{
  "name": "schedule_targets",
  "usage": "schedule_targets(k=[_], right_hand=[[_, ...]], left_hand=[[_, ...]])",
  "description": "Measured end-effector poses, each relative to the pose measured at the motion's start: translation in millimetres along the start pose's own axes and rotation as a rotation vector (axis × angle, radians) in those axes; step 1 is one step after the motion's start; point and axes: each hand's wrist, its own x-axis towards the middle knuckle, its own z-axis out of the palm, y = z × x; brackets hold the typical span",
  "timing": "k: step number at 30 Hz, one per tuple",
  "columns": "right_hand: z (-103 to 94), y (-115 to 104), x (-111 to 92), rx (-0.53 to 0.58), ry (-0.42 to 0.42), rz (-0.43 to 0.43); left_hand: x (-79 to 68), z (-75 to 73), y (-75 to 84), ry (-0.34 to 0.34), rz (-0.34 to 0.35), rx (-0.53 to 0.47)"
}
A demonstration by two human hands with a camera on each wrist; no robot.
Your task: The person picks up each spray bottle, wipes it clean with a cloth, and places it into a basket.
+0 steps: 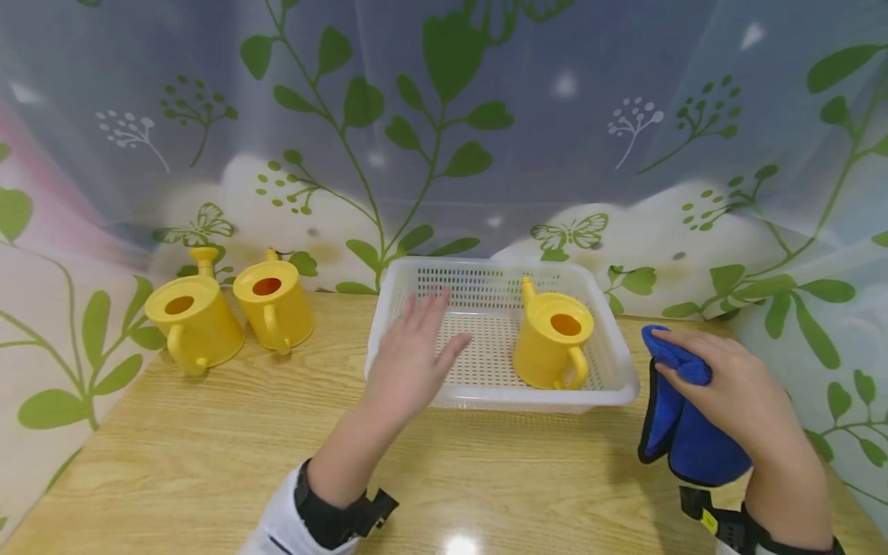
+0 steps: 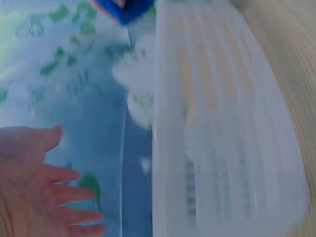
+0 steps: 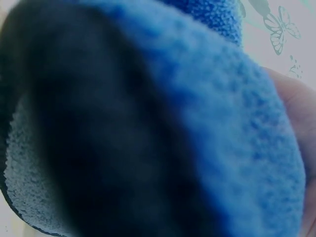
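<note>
Occupying the basket (image 1: 530,398), a watering can (image 1: 537,347) separates hands: left (image 1: 404,366) spread, right (image 1: 738,385) gripping cloth (image 1: 708,447).

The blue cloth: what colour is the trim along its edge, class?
Black; it shows best along the blue cloth in the head view.

The pale wood-grain counter (image 1: 208,462) bore a white slotted basket (image 1: 486,396) near its back edge and, to the left of that, one yellow watering can (image 1: 211,327) with a second can (image 1: 294,312) just beside it, both upright.
</note>
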Motion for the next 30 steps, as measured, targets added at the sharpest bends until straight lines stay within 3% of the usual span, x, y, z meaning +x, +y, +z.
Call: schedule_targets(k=[3,9,14,19,30], right_hand=[[0.7,1,0,0.001,0.006,-0.007],[2.8,0,0,0.017,0.039,-0.019],[2.0,-1,0,0.03,0.052,-0.013],[0.7,0,0,0.029,0.053,-0.001],[0.6,1,-1,0.03,0.053,0.009]], left_hand=[[-4.0,-14.5,-28.7,0.089,-0.077,-0.015],[-17.4,-35.5,-87.2,0.189,-0.225,0.005],[-25.5,-38.9,-127.4,0.195,-0.325,-0.052],[-30.0,-31.1,-150.4,0.145,-0.42,-0.134],[-25.1,-15.8,-174.7,0.109,-0.527,-0.346]])
